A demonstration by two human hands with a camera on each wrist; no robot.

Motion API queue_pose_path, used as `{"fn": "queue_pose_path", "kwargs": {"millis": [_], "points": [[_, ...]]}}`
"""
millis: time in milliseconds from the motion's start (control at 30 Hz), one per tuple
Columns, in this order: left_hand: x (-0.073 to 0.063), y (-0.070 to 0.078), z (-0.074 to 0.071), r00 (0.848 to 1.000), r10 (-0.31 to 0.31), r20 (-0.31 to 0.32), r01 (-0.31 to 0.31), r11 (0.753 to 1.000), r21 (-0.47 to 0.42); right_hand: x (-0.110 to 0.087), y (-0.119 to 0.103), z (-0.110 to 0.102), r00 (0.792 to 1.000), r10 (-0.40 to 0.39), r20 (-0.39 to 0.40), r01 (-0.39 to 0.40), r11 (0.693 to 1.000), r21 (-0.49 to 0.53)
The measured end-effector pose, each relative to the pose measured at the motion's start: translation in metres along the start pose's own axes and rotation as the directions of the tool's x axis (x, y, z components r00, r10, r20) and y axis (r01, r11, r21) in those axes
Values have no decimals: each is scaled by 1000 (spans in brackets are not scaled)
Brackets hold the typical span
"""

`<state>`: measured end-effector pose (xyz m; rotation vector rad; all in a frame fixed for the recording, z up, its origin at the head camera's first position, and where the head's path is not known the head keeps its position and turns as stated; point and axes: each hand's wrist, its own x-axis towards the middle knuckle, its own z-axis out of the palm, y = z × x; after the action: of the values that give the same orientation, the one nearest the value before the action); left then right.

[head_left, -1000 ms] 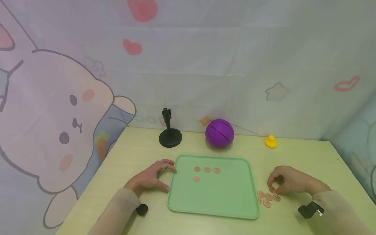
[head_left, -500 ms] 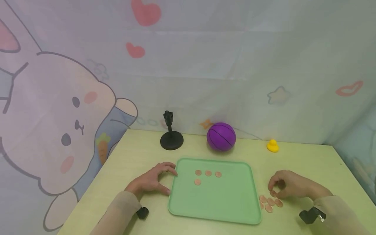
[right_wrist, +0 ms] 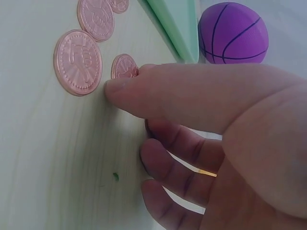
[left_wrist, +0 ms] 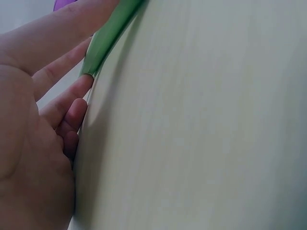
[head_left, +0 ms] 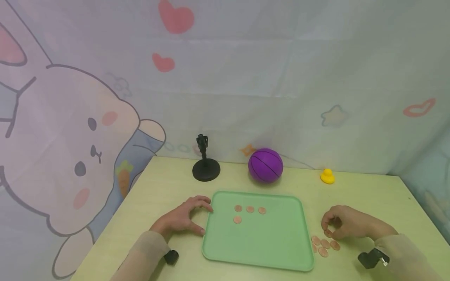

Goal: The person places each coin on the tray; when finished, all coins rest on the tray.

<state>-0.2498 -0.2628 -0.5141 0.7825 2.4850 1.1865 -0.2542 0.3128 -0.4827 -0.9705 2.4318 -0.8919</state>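
- Pinching with thumb and forefinger, I hold a copper coin (right_wrist: 123,66) in my right hand (head_left: 346,222), beyond the tray's right edge; its other fingers curl loosely below. I cannot tell whether the coin touches the table (head_left: 365,187).
- Spread wide, my left hand (head_left: 183,216) curves against the tray's left edge. Fingertips touch the rim; the thumb lies nearer me, at the same edge, though I cannot tell whether it presses.
- Nearest me, pale sleeves (head_left: 142,249) cover both forearms, and a black device (head_left: 171,257) sits at each wrist.
- Just beside my pinch lie five loose coins (head_left: 325,244) in a tight cluster, some touching. The leftmost lie right against the tray's right rim, near its close corner.
- Between my hands lies the green tray (head_left: 260,242), with rounded corners and a low raised rim. It holds four coins (head_left: 250,209): three in a row toward the far rim, one on the near side of the row's left end. Green floor stretches from them to the near and right rims.
- Past the far rim, a strip of tabletop runs back to a black stand (head_left: 206,169), a purple ball (head_left: 265,166) and a yellow toy (head_left: 327,176), all well apart.
- Behind the table's far edge hangs a printed cloth (head_left: 246,78).
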Motion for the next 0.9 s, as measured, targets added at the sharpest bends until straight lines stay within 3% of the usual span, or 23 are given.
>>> {"fn": "queue_pose_path", "kwargs": {"millis": [700, 900], "points": [[1, 1, -1, 1000, 10, -5, -10, 1000, -2, 3, -1, -2, 1000, 20, 24, -22, 997, 75], [0, 0, 0, 1000, 13, -7, -12, 1000, 15, 6, 1, -2, 1000, -16, 19, 15, 998, 66]]}}
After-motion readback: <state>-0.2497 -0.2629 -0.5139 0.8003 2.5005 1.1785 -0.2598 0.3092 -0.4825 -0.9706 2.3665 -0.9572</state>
